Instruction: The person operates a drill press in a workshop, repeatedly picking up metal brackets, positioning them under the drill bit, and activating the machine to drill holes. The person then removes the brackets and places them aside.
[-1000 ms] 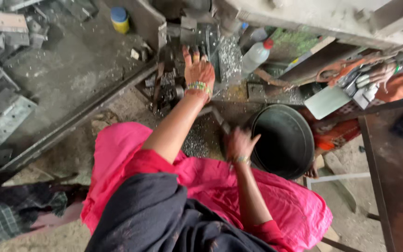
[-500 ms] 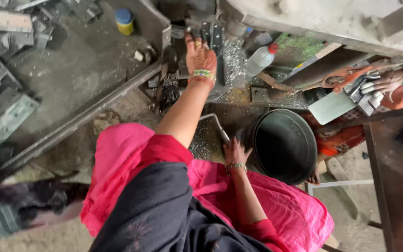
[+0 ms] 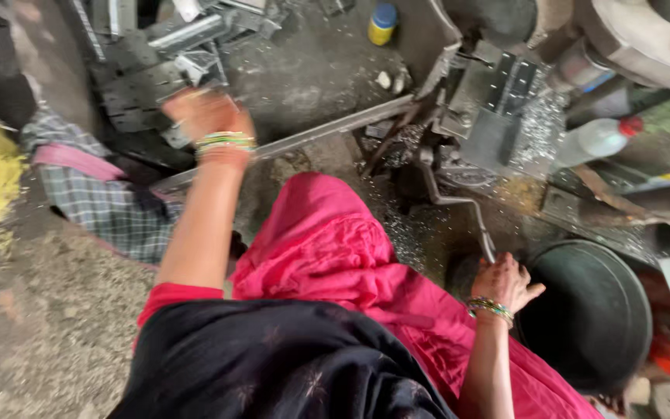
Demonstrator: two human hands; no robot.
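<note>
The left hand reaches out over a heap of grey metal brackets lying on the grimy floor; it is blurred with motion, so I cannot tell whether its fingers are closed on a piece or only hovering over the pile. The right hand rests low beside the rim of a dark round pan, its fingers loosely spread and holding nothing, just under the bent end of a thin metal lever that runs down from the press block. Bright metal shavings lie scattered around the block, and a clear plastic bottle with a red cap lies just beside it. A small yellow jar with a blue lid stands farther off. To do the pick well, I judge the left hand should settle on a single bracket at the top of the heap, grip it by a flat face and not a sharp edge, and lift it free before swinging back, while the right hand stays well apart from the block.
</note>
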